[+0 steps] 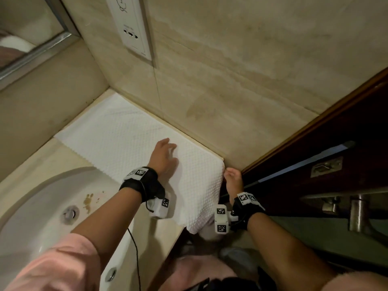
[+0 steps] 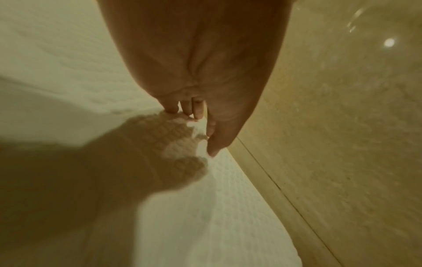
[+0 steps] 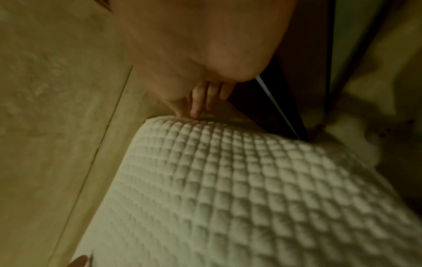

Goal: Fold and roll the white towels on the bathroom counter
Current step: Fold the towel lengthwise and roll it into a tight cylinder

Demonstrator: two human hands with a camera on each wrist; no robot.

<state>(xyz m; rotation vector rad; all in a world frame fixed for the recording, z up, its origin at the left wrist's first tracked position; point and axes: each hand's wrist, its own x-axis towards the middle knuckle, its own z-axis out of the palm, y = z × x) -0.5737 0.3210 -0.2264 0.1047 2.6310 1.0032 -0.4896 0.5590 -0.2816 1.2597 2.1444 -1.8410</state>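
A white waffle-textured towel (image 1: 130, 139) lies spread flat on the beige counter (image 1: 52, 156) along the wall, and its near end hangs over the counter's front right edge. My left hand (image 1: 164, 154) rests on the towel's middle with fingers straight and spread; in the left wrist view the fingertips (image 2: 197, 115) touch the towel (image 2: 228, 216). My right hand (image 1: 232, 175) is at the towel's right corner by the wall. In the right wrist view its thumb and fingertips (image 3: 195, 112) come together on the edge of the towel (image 3: 228, 180).
A white sink basin (image 1: 37, 198) sits left of the towel. The tiled wall (image 1: 231, 91) borders the towel's far side and carries a socket panel (image 1: 130, 28). A dark wooden door (image 1: 336, 133) with a metal handle (image 1: 357, 215) stands close on the right.
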